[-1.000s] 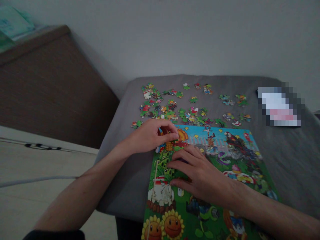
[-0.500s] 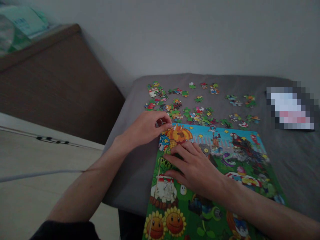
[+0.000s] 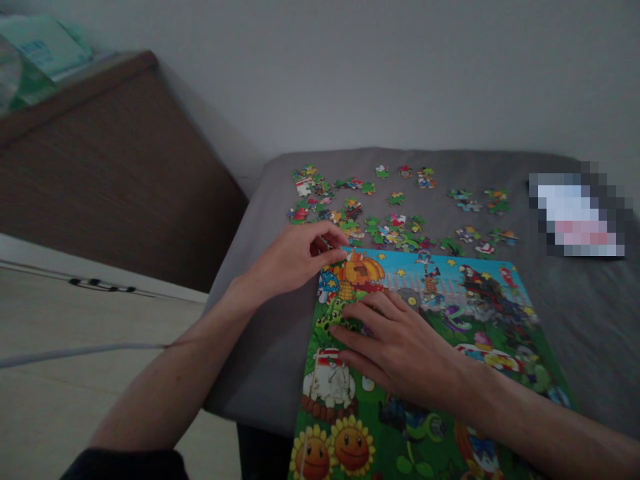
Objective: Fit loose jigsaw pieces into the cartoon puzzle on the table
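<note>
A large cartoon picture board [image 3: 500, 413] with sunflowers, a pumpkin and a blue sky strip lies on a grey cloth-covered surface. At its top left corner, my left hand [image 3: 305, 257] is closed, thumb and forefinger pinched at the board's edge. My right hand [image 3: 395, 340] rests on the board's upper left area, palm down with fingers spread, touching the picture and holding nothing. Loose jigsaw pieces [image 3: 390, 233] are scattered just beyond the board's top edge, some of them partly behind my left hand.
Grey cloth [image 3: 270, 333] covers the surface, which meets a pale wall. To the right lies a blurred-out dark device [image 3: 575, 213]. A brown wooden cabinet [image 3: 110, 167] stands at left, with a green and white packet [image 3: 45, 47] on top. A pale cable [image 3: 85, 352] crosses at lower left.
My right hand has slid slightly right and down across the board, uncovering more of the green plant figures. My left hand stays at the corner. The whole view has shifted a little.
</note>
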A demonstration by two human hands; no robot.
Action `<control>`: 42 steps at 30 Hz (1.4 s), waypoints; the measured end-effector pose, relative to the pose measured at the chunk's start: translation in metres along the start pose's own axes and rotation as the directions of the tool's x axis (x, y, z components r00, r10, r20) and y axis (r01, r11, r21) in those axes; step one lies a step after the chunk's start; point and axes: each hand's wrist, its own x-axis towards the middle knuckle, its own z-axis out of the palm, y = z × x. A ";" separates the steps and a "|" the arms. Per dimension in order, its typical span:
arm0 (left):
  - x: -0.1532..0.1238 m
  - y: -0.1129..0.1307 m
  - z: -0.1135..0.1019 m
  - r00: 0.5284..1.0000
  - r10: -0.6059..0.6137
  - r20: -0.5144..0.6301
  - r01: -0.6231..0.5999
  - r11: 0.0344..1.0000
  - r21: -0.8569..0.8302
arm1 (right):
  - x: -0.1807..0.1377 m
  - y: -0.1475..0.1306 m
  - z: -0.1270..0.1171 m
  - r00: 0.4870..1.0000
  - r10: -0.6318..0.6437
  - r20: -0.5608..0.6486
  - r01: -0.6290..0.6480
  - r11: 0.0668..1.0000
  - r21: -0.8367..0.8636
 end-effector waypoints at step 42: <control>-0.005 0.018 0.025 0.934 0.073 0.350 0.067 0.926 -0.371 | -0.002 0.040 -0.021 0.848 0.524 0.071 -0.377 0.504 0.777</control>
